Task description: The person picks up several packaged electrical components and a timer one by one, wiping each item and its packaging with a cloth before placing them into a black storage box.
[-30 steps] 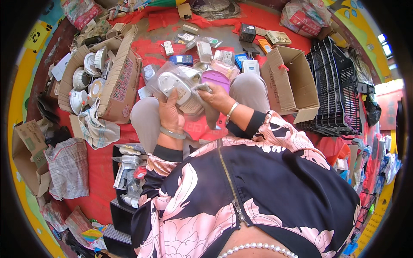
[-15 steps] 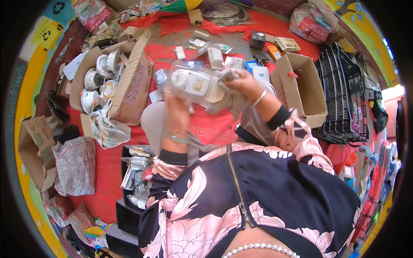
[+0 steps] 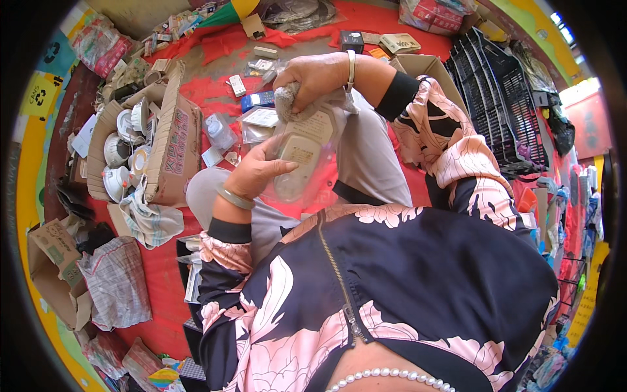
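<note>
A clear plastic blister pack with a whitish device and a printed panel inside is held above my lap, tilted lengthwise. My left hand grips its left edge, the thumb lying across the front. My right hand is closed round a bunched grey cloth at the far end of the pack. The cloth presses against the plastic there, and its lower part is partly hidden by the fingers. Just beyond the pack lie a blue box and a flat white packet.
At left, an open carton holds several round white lamp fittings. Black plastic crates stand at right beside another carton. A checked bag sits low at left. A clear plastic pack lies on the red ground sheet.
The blister pack has turned from crosswise to lengthwise. My right hand with the cloth has moved left and farther away, to its far end. My left hand now grips its left edge.
</note>
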{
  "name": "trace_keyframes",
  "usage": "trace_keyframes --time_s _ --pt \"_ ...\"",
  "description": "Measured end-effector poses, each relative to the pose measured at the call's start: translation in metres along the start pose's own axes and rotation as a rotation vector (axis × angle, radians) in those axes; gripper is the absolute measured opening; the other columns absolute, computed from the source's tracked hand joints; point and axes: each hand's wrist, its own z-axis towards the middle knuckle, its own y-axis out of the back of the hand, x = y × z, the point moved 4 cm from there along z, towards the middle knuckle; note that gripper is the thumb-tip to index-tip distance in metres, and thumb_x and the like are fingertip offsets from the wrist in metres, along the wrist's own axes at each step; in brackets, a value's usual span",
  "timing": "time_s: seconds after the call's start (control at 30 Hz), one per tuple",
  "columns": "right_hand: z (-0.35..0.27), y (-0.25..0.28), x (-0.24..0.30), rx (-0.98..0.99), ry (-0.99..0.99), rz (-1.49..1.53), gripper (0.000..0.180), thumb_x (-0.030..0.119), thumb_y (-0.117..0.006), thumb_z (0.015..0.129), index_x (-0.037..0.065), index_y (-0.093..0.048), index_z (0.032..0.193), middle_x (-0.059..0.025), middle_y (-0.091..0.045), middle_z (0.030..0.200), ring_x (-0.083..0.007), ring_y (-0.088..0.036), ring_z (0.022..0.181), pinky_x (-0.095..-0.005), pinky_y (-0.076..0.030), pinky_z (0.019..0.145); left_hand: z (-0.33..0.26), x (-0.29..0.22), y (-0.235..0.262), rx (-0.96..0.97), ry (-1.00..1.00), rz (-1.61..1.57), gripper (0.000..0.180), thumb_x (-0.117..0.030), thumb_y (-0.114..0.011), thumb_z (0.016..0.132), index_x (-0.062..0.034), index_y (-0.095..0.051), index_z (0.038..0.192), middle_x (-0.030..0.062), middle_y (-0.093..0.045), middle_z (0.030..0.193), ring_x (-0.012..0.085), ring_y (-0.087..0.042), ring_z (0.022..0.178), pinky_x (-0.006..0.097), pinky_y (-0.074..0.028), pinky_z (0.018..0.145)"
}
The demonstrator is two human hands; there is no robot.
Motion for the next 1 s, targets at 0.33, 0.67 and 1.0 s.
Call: trace_keyframes --time_s 0.33,0.67,1.0 --pt "-0.038 0.046 -0.081 -0.981 0.062 0.817 0.027 0.018 -0.056 0.085 0.006 -0.059 0.108 -0.0075 -0.063 0.096 -0.0160 -0.061 0.083 -0.0293 -0.051 0.074 -0.015 0.033 0.035 -0.311 -0.175 -0.192 0.057 -0.005 -0.061 0.081 0.0036 -0.035 0.131 0.0110 -0.053 0.117 0.0193 -0.052 0.107 0.031 -0.042 0.092" --pt "0.029 -0.076 -0.005 -0.852 0.378 -0.441 0.047 0.001 -0.065 0.067 0.013 -0.059 0.112 -0.0122 -0.055 0.114 -0.0319 -0.050 0.109 -0.0403 -0.040 0.094 -0.009 0.038 0.045 -0.400 -0.361 -0.021 0.048 0.000 -0.055 0.083 -0.0008 -0.040 0.129 0.0082 -0.055 0.115 0.0175 -0.054 0.105 0.030 -0.042 0.091" --pt "-0.001 -0.016 -0.021 -0.578 0.135 -0.524 0.021 0.014 -0.069 0.071 0.014 -0.066 0.092 -0.0096 -0.061 0.090 -0.0276 -0.057 0.088 -0.0378 -0.048 0.076 -0.019 0.025 0.047 -0.450 -0.506 -0.196 0.043 -0.008 -0.054 0.088 -0.0041 -0.041 0.129 0.0083 -0.052 0.121 0.0191 -0.053 0.108 0.032 -0.043 0.093"
